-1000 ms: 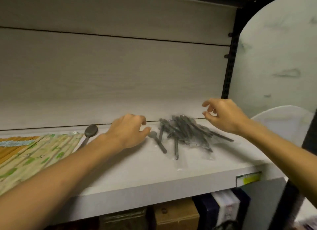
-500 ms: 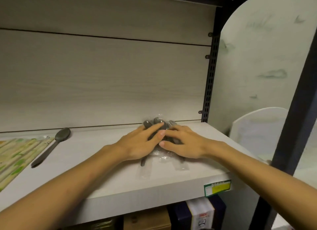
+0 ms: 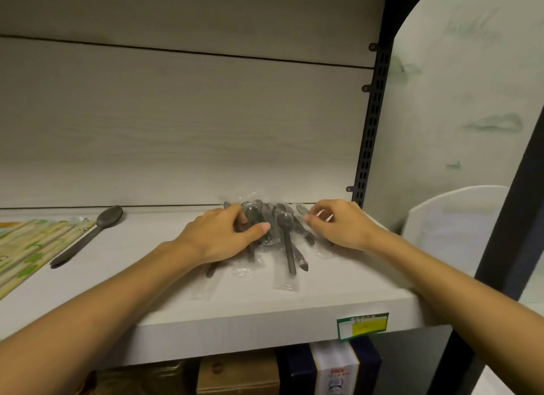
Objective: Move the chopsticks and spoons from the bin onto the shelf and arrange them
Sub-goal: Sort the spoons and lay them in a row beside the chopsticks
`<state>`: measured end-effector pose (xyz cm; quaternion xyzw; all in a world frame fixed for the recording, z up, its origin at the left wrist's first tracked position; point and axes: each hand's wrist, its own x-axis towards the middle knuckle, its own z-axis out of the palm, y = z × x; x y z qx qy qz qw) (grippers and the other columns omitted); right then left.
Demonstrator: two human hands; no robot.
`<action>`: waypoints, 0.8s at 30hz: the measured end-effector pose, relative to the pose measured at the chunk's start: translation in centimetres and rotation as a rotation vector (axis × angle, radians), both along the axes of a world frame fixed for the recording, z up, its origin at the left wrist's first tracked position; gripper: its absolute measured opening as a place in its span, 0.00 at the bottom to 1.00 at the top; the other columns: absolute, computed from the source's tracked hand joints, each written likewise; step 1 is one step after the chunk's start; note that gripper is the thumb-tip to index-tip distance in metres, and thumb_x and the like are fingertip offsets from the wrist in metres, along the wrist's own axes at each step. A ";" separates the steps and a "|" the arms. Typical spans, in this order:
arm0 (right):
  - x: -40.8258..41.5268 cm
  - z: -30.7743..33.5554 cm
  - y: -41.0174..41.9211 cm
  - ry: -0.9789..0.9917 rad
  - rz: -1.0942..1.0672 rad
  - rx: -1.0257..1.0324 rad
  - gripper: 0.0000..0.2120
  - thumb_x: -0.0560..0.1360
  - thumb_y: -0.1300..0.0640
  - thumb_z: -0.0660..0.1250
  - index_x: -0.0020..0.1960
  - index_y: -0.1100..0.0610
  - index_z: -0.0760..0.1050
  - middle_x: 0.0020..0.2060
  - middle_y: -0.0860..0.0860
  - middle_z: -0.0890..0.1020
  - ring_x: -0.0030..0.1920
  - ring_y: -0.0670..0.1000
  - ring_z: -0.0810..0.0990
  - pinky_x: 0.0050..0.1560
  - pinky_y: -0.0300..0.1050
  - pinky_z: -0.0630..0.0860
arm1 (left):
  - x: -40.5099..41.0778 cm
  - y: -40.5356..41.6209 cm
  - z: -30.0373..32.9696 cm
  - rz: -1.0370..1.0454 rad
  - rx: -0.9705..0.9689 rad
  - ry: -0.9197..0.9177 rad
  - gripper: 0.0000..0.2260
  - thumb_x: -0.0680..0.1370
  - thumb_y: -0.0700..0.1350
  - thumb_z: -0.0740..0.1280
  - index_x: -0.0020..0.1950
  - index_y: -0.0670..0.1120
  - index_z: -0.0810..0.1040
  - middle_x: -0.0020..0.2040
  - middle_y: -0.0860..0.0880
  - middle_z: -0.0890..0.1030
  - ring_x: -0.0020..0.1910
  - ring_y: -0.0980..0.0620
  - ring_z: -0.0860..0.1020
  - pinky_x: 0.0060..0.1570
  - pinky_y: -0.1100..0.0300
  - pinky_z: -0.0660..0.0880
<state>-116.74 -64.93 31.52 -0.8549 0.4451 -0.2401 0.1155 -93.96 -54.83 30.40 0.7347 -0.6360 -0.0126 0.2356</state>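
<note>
While both hands work at the back of the pale wood-grain shelf [image 3: 265, 309], the left hand [image 3: 223, 235] holds its grip curled around the pile of wrapped dark spoons [image 3: 276, 229], and the right hand [image 3: 338, 226] pinches a clear wrapper at the pile's right edge. One loose spoon [image 3: 88, 235] lies well to the left, just beside the patterned chopsticks [image 3: 26, 250]. A green and yellow label [image 3: 362, 325] marks the shelf's front edge; boxes [image 3: 238, 374] sit below, a black slotted upright [image 3: 371, 123] behind.

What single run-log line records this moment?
left hand: grips wrapped spoons | right hand: pinches wrapper | shelf: chopsticks, loose spoon left
</note>
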 end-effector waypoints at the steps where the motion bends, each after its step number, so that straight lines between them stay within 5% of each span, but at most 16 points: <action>1: 0.5 0.0 0.1 -0.012 0.005 0.003 0.19 0.75 0.36 0.61 0.54 0.48 0.79 0.48 0.49 0.83 0.50 0.50 0.79 0.54 0.47 0.76 | -0.3 -0.2 0.0 0.020 0.014 -0.019 0.25 0.69 0.75 0.57 0.50 0.55 0.70 0.46 0.55 0.76 0.48 0.50 0.76 0.48 0.54 0.73; 6: 2.9 0.0 0.4 0.157 0.059 0.007 0.35 0.67 0.26 0.60 0.69 0.43 0.69 0.56 0.47 0.80 0.58 0.53 0.76 0.59 0.54 0.74 | -0.2 -1.3 -0.2 -0.024 0.063 -0.020 0.27 0.68 0.72 0.63 0.58 0.57 0.68 0.53 0.53 0.74 0.49 0.50 0.74 0.46 0.55 0.70; 11: 2.2 -0.3 -0.8 -0.011 0.016 0.036 0.20 0.74 0.49 0.66 0.66 0.49 0.74 0.54 0.50 0.82 0.56 0.52 0.78 0.58 0.45 0.74 | 3.1 -1.2 -0.3 -0.035 0.100 -0.030 0.22 0.75 0.60 0.66 0.69 0.64 0.66 0.63 0.51 0.73 0.60 0.48 0.72 0.61 0.53 0.70; 16: 1.5 -1.1 -2.0 -0.137 -0.026 0.060 0.25 0.77 0.55 0.66 0.73 0.52 0.65 0.51 0.51 0.78 0.49 0.50 0.76 0.50 0.38 0.68 | 3.9 -0.7 -0.9 0.078 0.079 0.018 0.20 0.76 0.56 0.64 0.67 0.64 0.69 0.63 0.48 0.71 0.64 0.44 0.69 0.65 0.51 0.67; 19: 1.3 -1.3 -2.2 -0.162 -0.076 -0.012 0.19 0.78 0.55 0.66 0.67 0.53 0.69 0.48 0.52 0.79 0.43 0.48 0.74 0.45 0.39 0.67 | 3.1 -0.6 -0.9 0.132 0.019 0.063 0.17 0.75 0.54 0.64 0.64 0.58 0.72 0.62 0.44 0.67 0.65 0.42 0.66 0.65 0.52 0.66; 24: 1.8 -1.3 -1.0 -0.107 0.088 -0.103 0.15 0.75 0.42 0.66 0.55 0.49 0.79 0.49 0.45 0.79 0.49 0.47 0.74 0.50 0.41 0.68 | 2.2 0.1 -1.0 0.086 -0.027 0.103 0.18 0.74 0.60 0.63 0.61 0.56 0.74 0.67 0.44 0.63 0.69 0.43 0.64 0.66 0.54 0.65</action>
